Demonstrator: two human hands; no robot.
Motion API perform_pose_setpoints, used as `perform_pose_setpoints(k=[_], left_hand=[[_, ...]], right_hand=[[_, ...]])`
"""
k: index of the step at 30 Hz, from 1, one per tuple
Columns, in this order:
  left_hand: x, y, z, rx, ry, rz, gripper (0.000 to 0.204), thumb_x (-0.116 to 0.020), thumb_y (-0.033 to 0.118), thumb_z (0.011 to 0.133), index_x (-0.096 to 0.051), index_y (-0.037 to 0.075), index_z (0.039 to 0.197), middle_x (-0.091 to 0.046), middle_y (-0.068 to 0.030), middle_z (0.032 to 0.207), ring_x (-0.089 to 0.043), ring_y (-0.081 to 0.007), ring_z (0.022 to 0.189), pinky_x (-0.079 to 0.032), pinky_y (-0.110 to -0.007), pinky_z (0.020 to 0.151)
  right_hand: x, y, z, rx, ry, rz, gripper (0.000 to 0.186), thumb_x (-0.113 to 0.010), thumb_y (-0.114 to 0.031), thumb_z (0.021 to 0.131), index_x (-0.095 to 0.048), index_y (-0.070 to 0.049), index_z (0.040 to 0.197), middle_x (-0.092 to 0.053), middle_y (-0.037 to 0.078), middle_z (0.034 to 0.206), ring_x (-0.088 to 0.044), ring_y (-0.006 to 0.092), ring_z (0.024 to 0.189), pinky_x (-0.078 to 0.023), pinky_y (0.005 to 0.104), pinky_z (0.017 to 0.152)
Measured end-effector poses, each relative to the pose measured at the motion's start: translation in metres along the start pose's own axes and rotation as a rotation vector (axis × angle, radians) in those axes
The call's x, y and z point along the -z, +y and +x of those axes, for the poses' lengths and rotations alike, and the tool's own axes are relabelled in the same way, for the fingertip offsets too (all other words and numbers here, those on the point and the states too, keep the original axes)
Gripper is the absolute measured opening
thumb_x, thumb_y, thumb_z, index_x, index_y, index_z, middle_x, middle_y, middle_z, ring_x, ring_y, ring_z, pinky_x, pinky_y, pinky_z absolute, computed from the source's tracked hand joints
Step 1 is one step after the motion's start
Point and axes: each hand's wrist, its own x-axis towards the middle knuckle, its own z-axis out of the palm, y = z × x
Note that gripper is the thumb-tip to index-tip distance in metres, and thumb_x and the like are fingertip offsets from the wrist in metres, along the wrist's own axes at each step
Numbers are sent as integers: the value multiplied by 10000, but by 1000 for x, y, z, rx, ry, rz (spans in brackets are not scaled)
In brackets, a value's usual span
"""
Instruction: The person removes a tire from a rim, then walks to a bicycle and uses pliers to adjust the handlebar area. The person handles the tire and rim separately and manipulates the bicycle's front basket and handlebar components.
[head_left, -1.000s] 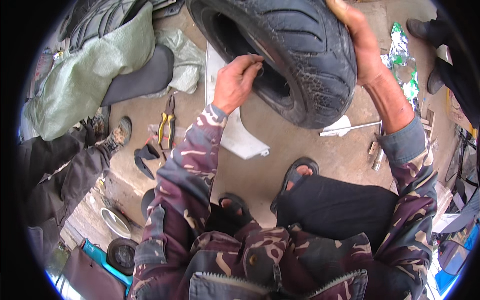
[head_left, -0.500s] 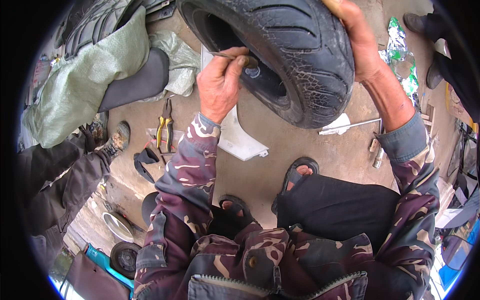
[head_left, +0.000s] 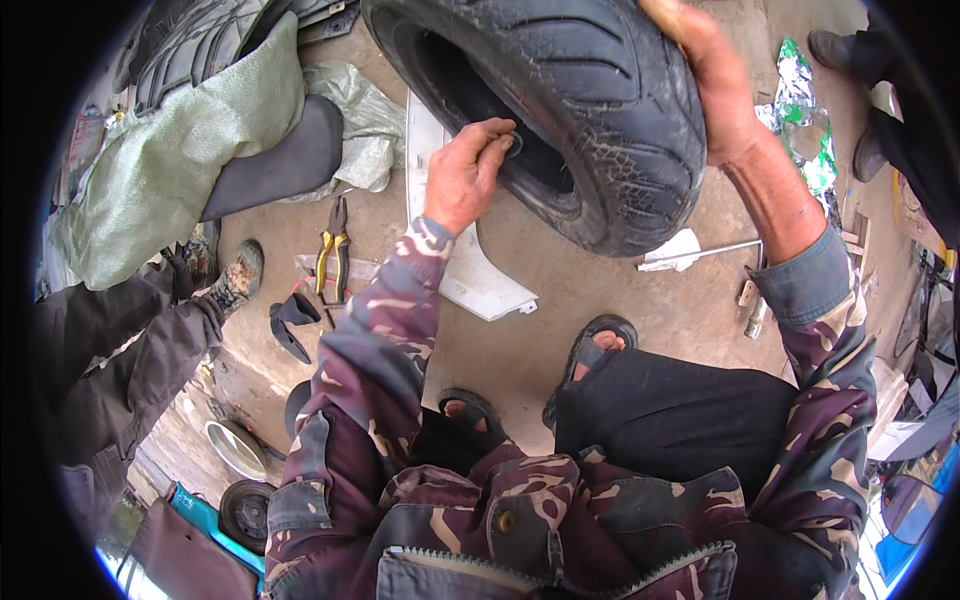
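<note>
A black tire (head_left: 630,140) with cracked tread is tilted up at the top centre. My right hand (head_left: 728,110) grips its right side, fingers over the tread. My left hand (head_left: 468,170) is closed in a pinch inside the tire's inner opening; what it pinches is mostly hidden by the fingers, near a small round shape. Below the tire lies a white curved plastic panel (head_left: 480,285) on the concrete floor. Yellow-and-black pliers (head_left: 330,250) and a black cloth-like piece (head_left: 295,325) lie left of my left forearm.
A pale green woven sack (head_left: 180,160) and dark pad (head_left: 270,170) lie upper left. Another person's trousered legs (head_left: 130,350) are at left, more dark shoes (head_left: 875,145) at upper right. Crumpled foil (head_left: 805,140), a metal rod (head_left: 720,250), a wheel (head_left: 245,515) and a pale dish (head_left: 235,445) surround me.
My left hand moved left and back with a thin object showing in its fingers half a second ago, then returned right into the tire opening. The tire and right hand shifted only slightly.
</note>
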Motion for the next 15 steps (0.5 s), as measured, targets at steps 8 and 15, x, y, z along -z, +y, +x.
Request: perform_pose_setpoints(k=[8,15], left_hand=[[-2,-2,-5,-26,243,-304,144,-667,61,980,-731,9,1098,-769,-130,1012,-750,-213,880,-571,-294,787],[-3,-12,-8,-21,116,-12,145,-701,52,943,-731,14,1080,-754,-130,1035,-737,-263,862,-574,-326,785]], right_hand=[[2,7,-1,-65,-90,149,565,-675,-338,979,-569,63,1362,-676,208,1274,-690,277,1102,-559,427,984],[0,10,-1,-117,-154,271,584,-708,-315,963,-545,52,1387,-685,204,1261,-701,284,1098,-568,427,992]])
